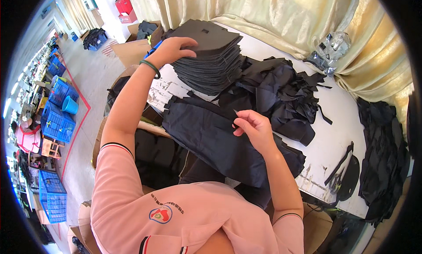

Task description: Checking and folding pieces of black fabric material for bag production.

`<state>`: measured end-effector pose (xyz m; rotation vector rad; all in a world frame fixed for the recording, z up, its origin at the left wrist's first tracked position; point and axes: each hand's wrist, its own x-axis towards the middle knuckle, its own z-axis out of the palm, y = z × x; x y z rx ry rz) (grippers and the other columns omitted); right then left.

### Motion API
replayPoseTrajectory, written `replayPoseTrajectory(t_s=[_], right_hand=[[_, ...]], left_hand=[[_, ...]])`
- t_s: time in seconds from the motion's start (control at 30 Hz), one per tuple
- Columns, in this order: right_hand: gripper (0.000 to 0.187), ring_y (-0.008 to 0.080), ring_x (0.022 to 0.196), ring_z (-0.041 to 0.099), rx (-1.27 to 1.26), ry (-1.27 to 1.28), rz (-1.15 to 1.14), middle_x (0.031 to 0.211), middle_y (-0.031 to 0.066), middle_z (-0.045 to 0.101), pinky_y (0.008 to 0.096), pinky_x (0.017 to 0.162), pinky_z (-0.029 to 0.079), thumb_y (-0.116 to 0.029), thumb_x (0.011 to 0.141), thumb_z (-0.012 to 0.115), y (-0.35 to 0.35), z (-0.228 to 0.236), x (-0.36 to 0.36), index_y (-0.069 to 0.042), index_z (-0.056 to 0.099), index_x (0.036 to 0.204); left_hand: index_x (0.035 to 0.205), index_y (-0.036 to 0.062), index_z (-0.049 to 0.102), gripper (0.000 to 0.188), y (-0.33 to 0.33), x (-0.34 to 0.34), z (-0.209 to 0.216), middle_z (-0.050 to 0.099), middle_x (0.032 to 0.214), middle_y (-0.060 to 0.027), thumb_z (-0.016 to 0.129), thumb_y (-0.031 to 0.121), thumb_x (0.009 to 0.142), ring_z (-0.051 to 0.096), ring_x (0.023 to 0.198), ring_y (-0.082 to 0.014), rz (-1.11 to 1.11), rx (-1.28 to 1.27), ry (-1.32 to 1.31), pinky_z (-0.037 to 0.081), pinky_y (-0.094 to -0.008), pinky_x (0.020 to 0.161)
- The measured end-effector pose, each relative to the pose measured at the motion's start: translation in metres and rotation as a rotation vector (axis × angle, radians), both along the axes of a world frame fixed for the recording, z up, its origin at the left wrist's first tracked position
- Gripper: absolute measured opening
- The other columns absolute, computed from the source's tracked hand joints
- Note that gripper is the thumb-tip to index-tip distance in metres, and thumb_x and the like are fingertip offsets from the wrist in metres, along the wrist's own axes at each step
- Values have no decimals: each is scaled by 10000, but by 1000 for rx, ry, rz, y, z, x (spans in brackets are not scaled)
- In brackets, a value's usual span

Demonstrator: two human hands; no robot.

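1. Two bare hands are at work at a white, worn-topped table; the step in hand looks like handling the tall stack of thin, dark grey, sheet-like panels at its far left.
2. The left hand reaches to the left side of that stack, thumb and forefinger parted over the top panel, with nothing visibly gripped between them.
3. The right hand is drawn into a pinch, apparently on a small, pale, pointed sliver (too tiny to identify).
4. As I judge it, lifting a panel from here would call for the left fingertips to catch just one edge, leaving the layers below square.
5. The stack lies far and left of the right hand. Nearer the person, a broad, smooth, black fabric piece spreads below the right hand; whether they touch, I cannot tell.
6. A loose heap of crumpled black fabric pieces sits just right of the stack, beyond the right hand.
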<state>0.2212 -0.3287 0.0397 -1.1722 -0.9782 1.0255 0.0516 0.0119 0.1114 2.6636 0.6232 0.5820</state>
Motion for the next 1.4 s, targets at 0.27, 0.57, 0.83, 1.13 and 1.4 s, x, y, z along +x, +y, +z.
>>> replayPoseTrajectory(t_s=[0.27, 0.57, 0.83, 1.13, 1.4], right_hand=[[54, 11, 606, 525, 268, -184, -327, 726, -19, 597, 173, 534, 428, -25, 900, 667, 16, 3, 5, 1, 626, 923], [54, -12, 570, 454, 318, -255, -430, 671, -47, 560, 169, 508, 358, -1, 877, 681, 15, 17, 12, -12, 630, 866], [128, 68, 840, 578, 235, 46, -114, 952, -8, 619, 244, 742, 474, 31, 886, 644, -5, 28, 9, -42, 666, 989], [399, 99, 1066, 550, 78, 455, 375, 1205, 36, 604, 273, 939, 442, -249, 975, 590, -35, 39, 27, -25, 546, 1302], [431, 88, 952, 594, -185, -58, 253, 1069, 34, 653, 269, 857, 489, -43, 887, 646, -50, 35, 54, -10, 533, 1302]], left_hand=[[1209, -21, 599, 283, -125, -21, 28, 674, 826, -106, 560, 89, 951, 607, 779, -76, 191, -105, -569, 498, -263, 708], [1128, -42, 617, 217, -190, -49, 4, 659, 854, -17, 571, 5, 921, 581, 819, -58, -142, -367, -484, 481, -223, 726], [1362, 52, 530, 661, -195, -24, 9, 572, 1215, -109, 783, 321, 814, 571, 1040, -202, -535, -625, -293, 441, -327, 909], [972, 77, 664, 292, -228, 22, -9, 609, 939, -31, 761, 36, 699, 596, 786, -225, -411, 352, -398, 469, -330, 721], [931, 26, 621, 92, -211, -4, 6, 594, 856, -20, 659, -23, 864, 603, 730, -104, -281, -583, -477, 491, -247, 646]])
